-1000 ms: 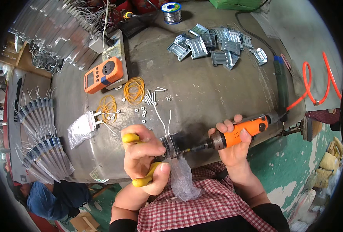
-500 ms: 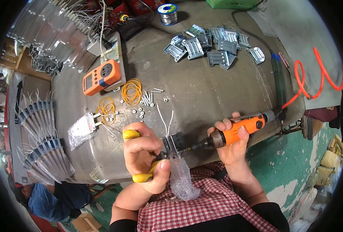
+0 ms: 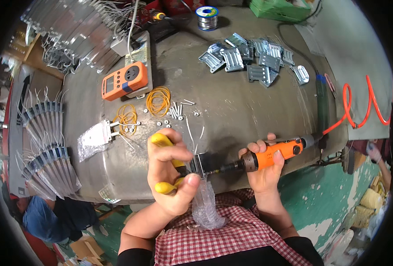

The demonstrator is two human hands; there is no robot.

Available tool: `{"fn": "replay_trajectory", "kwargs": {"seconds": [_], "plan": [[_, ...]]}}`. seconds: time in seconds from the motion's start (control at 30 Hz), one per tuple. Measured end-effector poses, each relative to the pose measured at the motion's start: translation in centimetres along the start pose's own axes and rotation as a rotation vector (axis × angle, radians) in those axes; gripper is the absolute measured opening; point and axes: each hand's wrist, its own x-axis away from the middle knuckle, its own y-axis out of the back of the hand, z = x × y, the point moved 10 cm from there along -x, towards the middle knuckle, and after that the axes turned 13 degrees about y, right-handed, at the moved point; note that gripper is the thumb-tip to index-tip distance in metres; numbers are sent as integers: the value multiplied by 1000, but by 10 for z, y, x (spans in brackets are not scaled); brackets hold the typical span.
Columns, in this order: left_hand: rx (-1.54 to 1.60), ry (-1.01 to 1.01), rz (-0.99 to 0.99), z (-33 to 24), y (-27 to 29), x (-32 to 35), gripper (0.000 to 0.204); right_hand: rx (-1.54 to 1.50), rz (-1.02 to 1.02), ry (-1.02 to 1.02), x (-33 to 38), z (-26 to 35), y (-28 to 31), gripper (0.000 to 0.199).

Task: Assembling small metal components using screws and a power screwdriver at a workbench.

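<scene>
My left hand (image 3: 170, 170) is closed round yellow-handled pliers (image 3: 165, 188), and its thumb and fingers also reach the edge of a metal plate assembly (image 3: 199, 165). Two thin white wires (image 3: 190, 133) stick up from that assembly, and bubble wrap (image 3: 206, 208) hangs below it against my apron. In my right hand (image 3: 266, 175) is an orange air screwdriver (image 3: 279, 155), fingers wrapped round its body. Its bit (image 3: 215, 171) points left and meets or nearly meets the assembly's side; contact is too small to tell. The pliers' jaws are mostly hidden.
Screws (image 3: 175, 110), small white washers and yellow rubber bands (image 3: 158, 101) lie beyond my hands. Left are a bubble-wrapped part (image 3: 94, 139), an orange meter (image 3: 124, 82) and wired strips (image 3: 50, 166). Metal brackets (image 3: 258, 73), a solder spool (image 3: 206, 20) and a red coiled hose (image 3: 348, 106) lie farther off.
The view has shifted, so the things on the table appear farther right and lower. My left hand with the pliers sits slightly farther right, nearer the screwdriver. Both grips stay.
</scene>
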Motion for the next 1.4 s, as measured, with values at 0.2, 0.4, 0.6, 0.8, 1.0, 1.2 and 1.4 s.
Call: {"fn": "replay_trajectory", "kwargs": {"seconds": [0.2,0.4,0.6,0.8,1.0,1.2,1.4], "plan": [[-85,-42,-215,-17,63,8,25,0,11,-26,-5,4,-1,43],[-1161,-17,-434,-12,127,9,37,23,47,-71,-11,4,-9,43],[-865,294,240,43,19,53,92,66,25,-105,-20,3,-7,49],[-778,237,180,50,2,60,78,552,-50,-68,-66,48,14,44],[91,732,121,103,36,75,47,1436,76,308,-91,100,2,50],[1078,1010,208,122,16,115,73,2316,500,1018,-35,48,-99,55],[743,828,209,101,37,128,93,1500,1352,334,14,-137,-156,25]]}}
